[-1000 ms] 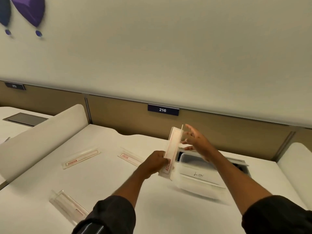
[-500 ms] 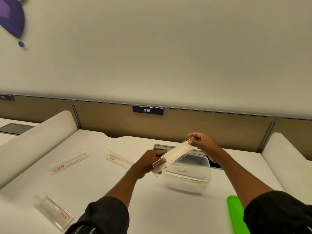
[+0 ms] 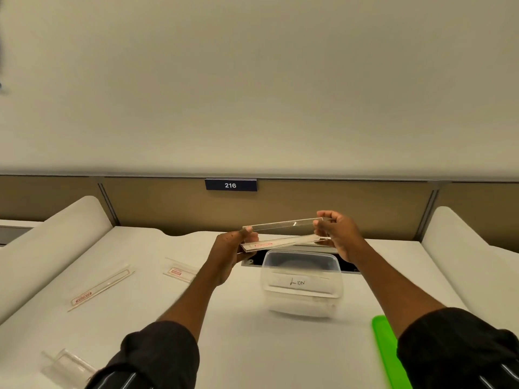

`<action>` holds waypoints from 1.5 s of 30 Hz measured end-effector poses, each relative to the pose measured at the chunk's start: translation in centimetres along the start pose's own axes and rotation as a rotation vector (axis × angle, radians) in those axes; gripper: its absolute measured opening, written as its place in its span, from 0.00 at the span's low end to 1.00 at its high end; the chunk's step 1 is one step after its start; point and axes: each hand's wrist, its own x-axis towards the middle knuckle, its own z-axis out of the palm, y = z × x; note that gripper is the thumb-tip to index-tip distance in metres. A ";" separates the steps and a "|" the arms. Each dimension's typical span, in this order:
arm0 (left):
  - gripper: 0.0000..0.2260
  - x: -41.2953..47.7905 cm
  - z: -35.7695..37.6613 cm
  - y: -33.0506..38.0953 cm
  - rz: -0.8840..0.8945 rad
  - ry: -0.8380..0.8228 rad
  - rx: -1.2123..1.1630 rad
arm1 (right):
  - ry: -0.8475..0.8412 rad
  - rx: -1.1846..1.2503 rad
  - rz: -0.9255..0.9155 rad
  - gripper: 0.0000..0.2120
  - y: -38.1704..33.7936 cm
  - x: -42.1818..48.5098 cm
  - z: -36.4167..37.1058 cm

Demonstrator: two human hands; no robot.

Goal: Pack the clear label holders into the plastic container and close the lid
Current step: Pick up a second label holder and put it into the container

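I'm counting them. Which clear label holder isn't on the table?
The label holder the left hand and right hand hold above the plastic container; the other three rest on the table.

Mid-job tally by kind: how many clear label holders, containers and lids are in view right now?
Clear label holders: 4 (held holder between left hand and right hand; long holder, middle holder and near-left holder lying loose)
Plastic container: 1
Green lid: 1, partly out of frame
Total: 6

Black sleeves (image 3: 157, 355) (thin pale stripes), bare forearms (image 3: 193, 299)
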 end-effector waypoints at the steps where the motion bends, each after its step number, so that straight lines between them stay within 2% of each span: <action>1: 0.16 0.2 0.1 0.0 0.013 0.015 -0.013 | 0.008 0.015 -0.001 0.15 0.0 0.1 0.1; 4: 0.16 0.8 0.4 0.2 0.030 0.104 -0.068 | -0.003 0.021 -0.008 0.18 0.0 0.1 0.2; 6: 0.16 1.1 0.5 0.4 0.022 0.166 -0.104 | -0.067 0.001 -0.032 0.20 0.1 0.1 0.0; 9: 0.18 1.8 0.4 0.5 -0.019 0.159 -0.158 | -0.148 -0.264 -0.090 0.24 0.3 -0.3 -0.1; 12: 0.13 2.5 0.4 0.0 -0.053 0.034 -0.119 | -0.005 -0.622 -0.190 0.20 0.5 -0.3 0.1; 15: 0.06 3.2 0.9 -1.0 -0.050 -0.052 -0.054 | 0.127 -0.763 -0.260 0.12 0.5 -0.1 0.0; 18: 0.05 4.0 1.4 -1.7 -0.038 -0.026 -0.034 | 0.133 -0.868 -0.263 0.11 0.6 0.2 -0.5; 23: 0.08 5.0 2.4 -3.1 -0.032 -0.031 0.055 | 0.101 -0.995 -0.274 0.16 1.2 0.5 -0.9; 28: 0.08 5.6 3.1 -4.4 -0.032 0.011 0.145 | 0.081 -1.049 -0.259 0.20 2.8 1.1 -0.9; 33: 0.11 6.4 3.2 -6.0 -0.070 0.001 0.156 | -0.056 -1.226 -0.205 0.32 4.6 1.9 -1.5; 40: 0.11 7.4 3.5 -8.1 -0.113 0.003 0.182 | -0.084 -1.373 -0.222 0.29 6.6 3.3 -1.9; 45: 0.06 8.5 3.7 -9.4 -0.064 0.086 0.408 | -0.126 -1.366 -0.167 0.30 7.9 4.6 -2.7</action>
